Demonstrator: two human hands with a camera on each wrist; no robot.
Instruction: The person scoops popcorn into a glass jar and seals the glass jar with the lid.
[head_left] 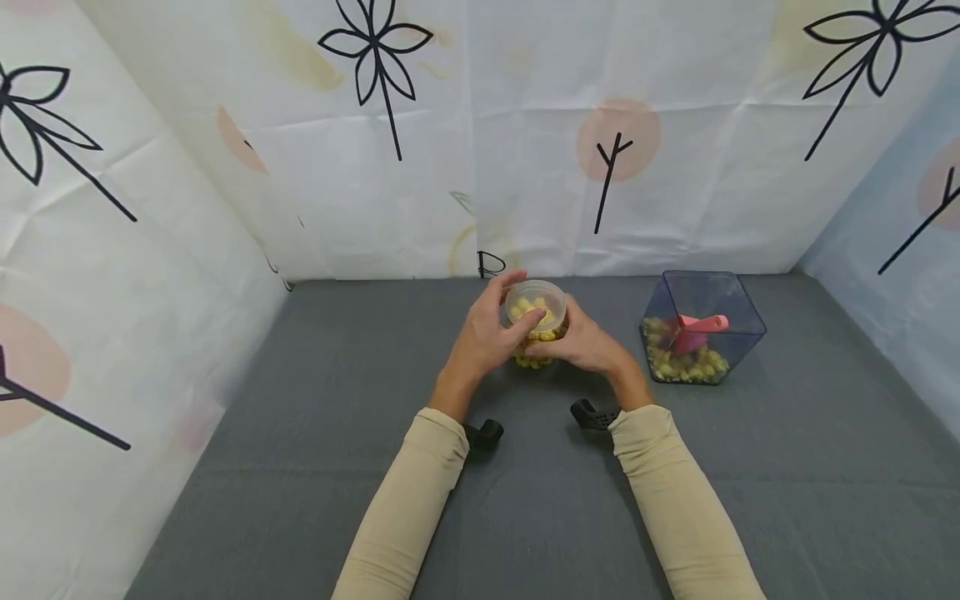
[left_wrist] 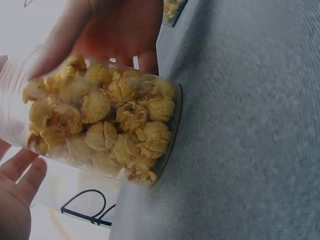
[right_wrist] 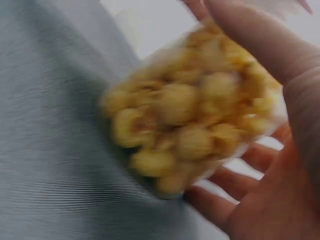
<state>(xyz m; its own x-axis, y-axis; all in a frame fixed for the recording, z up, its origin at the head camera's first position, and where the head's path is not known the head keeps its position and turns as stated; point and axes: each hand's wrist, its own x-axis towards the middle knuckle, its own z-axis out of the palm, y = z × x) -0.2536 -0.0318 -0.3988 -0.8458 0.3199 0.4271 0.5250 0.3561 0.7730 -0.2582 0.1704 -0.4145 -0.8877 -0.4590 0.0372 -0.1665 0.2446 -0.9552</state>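
A clear plastic jar (left_wrist: 100, 120) of yellow popcorn stands near the back of the grey table, a translucent round lid (head_left: 537, 302) on its top. My left hand (head_left: 491, 327) curls round the lid and upper rim, thumb toward the front. Lower down, my right hand (head_left: 587, 340) grips the jar's side, its thumb across the front. In the right wrist view the popcorn (right_wrist: 180, 110) shows blurred through the jar wall, with the right fingers behind it. The jar's base sits at the cloth surface.
To the right stands a clear bluish square bin (head_left: 705, 296) with popcorn in its bottom and a pink scoop (head_left: 701, 325) inside. Grey cloth (head_left: 337, 433) covers the table. White patterned fabric walls (head_left: 480, 167) rise behind and at both sides.
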